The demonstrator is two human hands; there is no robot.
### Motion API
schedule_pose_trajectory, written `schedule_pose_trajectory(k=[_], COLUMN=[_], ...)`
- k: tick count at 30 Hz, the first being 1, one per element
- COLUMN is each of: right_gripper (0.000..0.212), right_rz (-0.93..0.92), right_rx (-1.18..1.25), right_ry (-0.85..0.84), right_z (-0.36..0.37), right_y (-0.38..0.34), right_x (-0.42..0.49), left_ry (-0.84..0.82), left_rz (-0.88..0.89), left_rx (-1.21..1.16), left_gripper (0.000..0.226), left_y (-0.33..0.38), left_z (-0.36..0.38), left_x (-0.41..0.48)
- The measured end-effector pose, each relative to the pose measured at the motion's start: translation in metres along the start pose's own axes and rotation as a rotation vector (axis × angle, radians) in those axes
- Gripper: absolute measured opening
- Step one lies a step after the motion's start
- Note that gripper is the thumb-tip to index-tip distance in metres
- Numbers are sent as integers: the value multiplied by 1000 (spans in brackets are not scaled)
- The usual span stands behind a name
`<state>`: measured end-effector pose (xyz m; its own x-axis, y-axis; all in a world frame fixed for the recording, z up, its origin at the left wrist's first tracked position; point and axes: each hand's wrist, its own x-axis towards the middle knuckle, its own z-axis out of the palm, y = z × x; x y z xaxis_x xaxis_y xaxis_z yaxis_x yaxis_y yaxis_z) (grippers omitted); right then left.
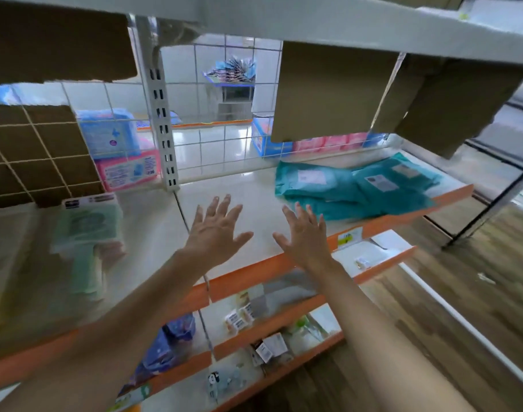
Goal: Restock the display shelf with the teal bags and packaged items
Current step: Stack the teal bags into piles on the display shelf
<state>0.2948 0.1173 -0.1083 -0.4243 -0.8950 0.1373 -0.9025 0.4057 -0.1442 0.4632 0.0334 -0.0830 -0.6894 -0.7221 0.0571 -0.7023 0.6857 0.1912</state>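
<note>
I note the display shelf (pixel 239 185), white with an orange front lip. The teal bags (pixel 343 194) lie in an overlapping heap on its right part. Pale green packs (pixel 88 230) sit at its left. The left hand (pixel 215 233) and right hand (pixel 305 239) are over the bare middle, fingers spread wide, holding nothing. The bags' white labels (pixel 311 176) are too blurred to read.

Both arms reach forward, left hand (pixel 214 233) and right hand (pixel 303 234) spread, fingers straight, side by side.
</note>
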Motion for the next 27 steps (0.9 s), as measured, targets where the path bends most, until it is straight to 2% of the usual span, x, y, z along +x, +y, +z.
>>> schedule_pose_trajectory(k=[7, 11, 21, 27], right_gripper=[64, 64, 65, 65], right_rz=[-53, -93, -178, -104], right_rx=[42, 16, 26, -8], right_ry=[-14, -45, -25, -46], right_z=[-12, -10, -11, -17], right_y=[100, 133, 158, 191], right_x=[17, 26, 70, 90], left_ry=[-19, -30, -5, -5], left_rz=[-32, -48, -86, -33], left_rx=[-35, -52, -10, -3], left_gripper=[65, 67, 68, 68], left_y=[87, 118, 123, 145], left_z=[26, 40, 44, 49], left_x=[46, 61, 107, 147])
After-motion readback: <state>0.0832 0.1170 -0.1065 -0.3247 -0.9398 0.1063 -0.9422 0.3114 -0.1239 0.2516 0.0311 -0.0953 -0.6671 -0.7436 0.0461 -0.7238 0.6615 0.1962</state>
